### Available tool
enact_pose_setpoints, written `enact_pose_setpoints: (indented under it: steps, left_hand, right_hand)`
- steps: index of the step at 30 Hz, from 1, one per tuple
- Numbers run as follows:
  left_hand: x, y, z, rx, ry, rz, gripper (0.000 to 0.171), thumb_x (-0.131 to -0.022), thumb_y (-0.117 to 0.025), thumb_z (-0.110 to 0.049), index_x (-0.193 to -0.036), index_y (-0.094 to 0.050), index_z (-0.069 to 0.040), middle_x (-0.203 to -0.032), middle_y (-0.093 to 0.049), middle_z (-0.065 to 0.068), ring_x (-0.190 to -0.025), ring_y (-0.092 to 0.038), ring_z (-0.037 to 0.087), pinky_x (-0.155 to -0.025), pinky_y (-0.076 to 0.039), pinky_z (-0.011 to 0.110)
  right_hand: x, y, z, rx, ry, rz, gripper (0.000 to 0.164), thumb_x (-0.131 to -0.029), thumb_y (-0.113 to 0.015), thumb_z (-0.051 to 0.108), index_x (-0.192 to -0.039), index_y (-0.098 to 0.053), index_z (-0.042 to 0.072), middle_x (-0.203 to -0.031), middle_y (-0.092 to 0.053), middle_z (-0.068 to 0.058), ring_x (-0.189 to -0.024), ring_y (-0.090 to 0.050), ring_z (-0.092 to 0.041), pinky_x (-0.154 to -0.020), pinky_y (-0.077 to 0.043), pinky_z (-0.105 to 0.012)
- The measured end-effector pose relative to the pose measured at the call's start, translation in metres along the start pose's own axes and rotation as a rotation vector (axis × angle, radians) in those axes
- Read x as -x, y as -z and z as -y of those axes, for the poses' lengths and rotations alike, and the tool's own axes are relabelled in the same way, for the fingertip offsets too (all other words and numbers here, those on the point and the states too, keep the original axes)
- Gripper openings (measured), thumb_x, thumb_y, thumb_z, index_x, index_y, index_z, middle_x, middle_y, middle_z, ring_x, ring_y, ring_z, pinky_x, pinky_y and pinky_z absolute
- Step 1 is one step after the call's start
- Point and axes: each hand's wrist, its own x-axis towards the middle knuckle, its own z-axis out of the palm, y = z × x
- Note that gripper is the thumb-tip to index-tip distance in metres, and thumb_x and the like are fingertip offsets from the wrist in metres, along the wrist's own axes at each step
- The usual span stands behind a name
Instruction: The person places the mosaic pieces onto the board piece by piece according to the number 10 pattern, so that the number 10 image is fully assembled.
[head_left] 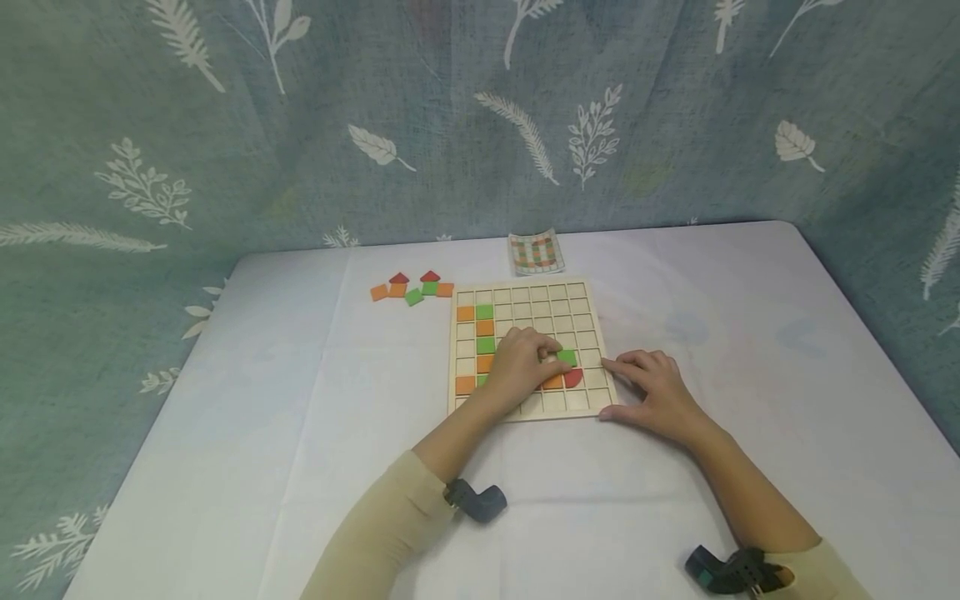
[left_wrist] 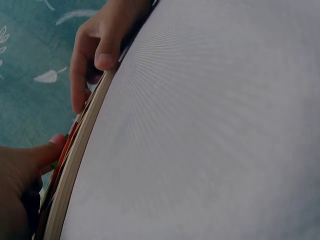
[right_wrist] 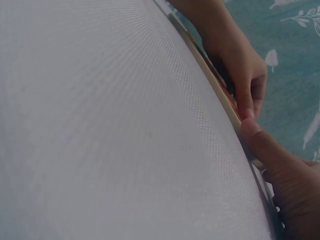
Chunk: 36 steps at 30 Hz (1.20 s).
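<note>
A pale wooden grid board (head_left: 540,293) lies on the table, with orange, green and red tiles in some of its cells. My left hand (head_left: 517,362) reaches over it and pinches a green square tile (head_left: 566,357) at its left side with thumb and index finger. Just below are a red rounded tile (head_left: 573,378) and an orange tile (head_left: 552,382), the latter partly covered by the hand. At the board's right edge, my right hand (head_left: 660,396) touches the rim with extended index finger and thumb, the thumb near the front corner. The wrist views show the board nearly edge-on.
Left of the board's far corner lie several loose tiles: orange squares (head_left: 379,292), green squares (head_left: 414,297) and red triangles (head_left: 430,276). Behind the board is a pattern card (head_left: 536,252) with a coloured grid. A white cloth (head_left: 360,450) covers the table; a leaf-patterned curtain (head_left: 450,125) hangs behind.
</note>
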Motion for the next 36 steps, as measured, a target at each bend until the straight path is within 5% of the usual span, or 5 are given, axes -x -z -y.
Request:
enact_pose_setpoints:
  steps: [15,25,36]
  left_hand:
    - [-0.002,-0.002,0.001,-0.05,-0.006,0.005,0.034,-0.079,-0.073,-0.042,-0.104,-0.074,-0.019,-0.076,-0.056,-0.01,-0.075,-0.044,0.011,-0.067,-0.033,0.025]
    - [-0.001,0.006,0.01,0.055,-0.014,-0.04,0.033,-0.078,-0.076,-0.034,-0.103,-0.074,-0.013,-0.079,-0.058,-0.004,-0.078,-0.046,0.014,-0.071,-0.037,0.026]
    - [-0.001,0.027,0.025,0.155,0.058,-0.103,0.036,-0.077,-0.077,-0.031,-0.107,-0.072,-0.012,-0.084,-0.06,0.0,-0.083,-0.051,0.016,-0.071,-0.042,0.028]
  right_hand:
    - [0.0,0.0,0.002,-0.009,0.018,-0.01,0.07,-0.06,-0.085,0.035,-0.12,-0.064,0.006,-0.109,-0.059,-0.011,-0.096,-0.047,-0.027,-0.085,-0.03,-0.045]
    - [0.0,0.001,0.002,-0.004,0.02,-0.014,0.069,-0.06,-0.085,0.036,-0.119,-0.064,0.006,-0.107,-0.06,-0.011,-0.096,-0.047,-0.028,-0.084,-0.03,-0.045]
    - [0.0,-0.001,0.001,-0.01,0.01,-0.01,0.07,-0.06,-0.085,0.036,-0.12,-0.064,0.006,-0.108,-0.059,-0.01,-0.094,-0.046,-0.026,-0.083,-0.029,-0.043]
